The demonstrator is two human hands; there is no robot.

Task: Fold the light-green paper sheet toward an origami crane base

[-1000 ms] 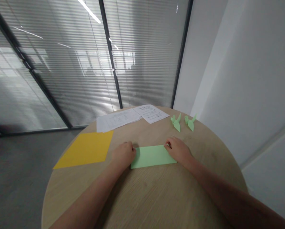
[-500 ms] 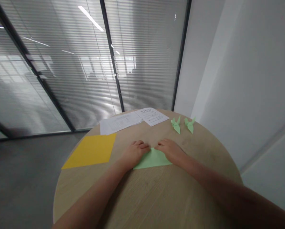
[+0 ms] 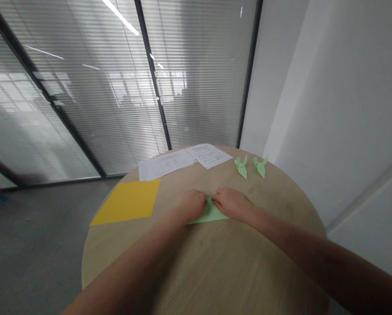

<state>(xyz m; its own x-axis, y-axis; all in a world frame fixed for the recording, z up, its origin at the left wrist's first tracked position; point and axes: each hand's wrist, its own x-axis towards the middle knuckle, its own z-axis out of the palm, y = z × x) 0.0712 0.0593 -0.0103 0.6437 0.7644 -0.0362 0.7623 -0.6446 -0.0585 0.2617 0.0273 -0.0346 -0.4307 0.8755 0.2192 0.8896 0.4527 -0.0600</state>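
A folded sheet of light green paper (image 3: 211, 213) lies on the round wooden table (image 3: 212, 267), its long straight edge toward me. On its left side my left hand (image 3: 193, 204) is closed, fingers curled at the paper's far corner. My right hand (image 3: 230, 202) grips near the same corner from the right, with its fingers bent together. Both hands cover the sides of the paper, and the fingertips are partly hidden. Beyond my right hand stand two folded green paper cranes, a left crane (image 3: 241, 167) and a right crane (image 3: 260, 166).
A flat stack of yellow paper (image 3: 127, 200) lies at the table's left. White sheets (image 3: 166, 164) and a printed page (image 3: 209, 155) rest along the far edge. Behind the table is a glass partition with blinds (image 3: 202, 87); a white wall (image 3: 353, 109) rises on the right.
My left hand's fingers have gone from stretched out to curled in at the green paper. My right hand has stayed near the far corner. The camera view has shifted slightly.
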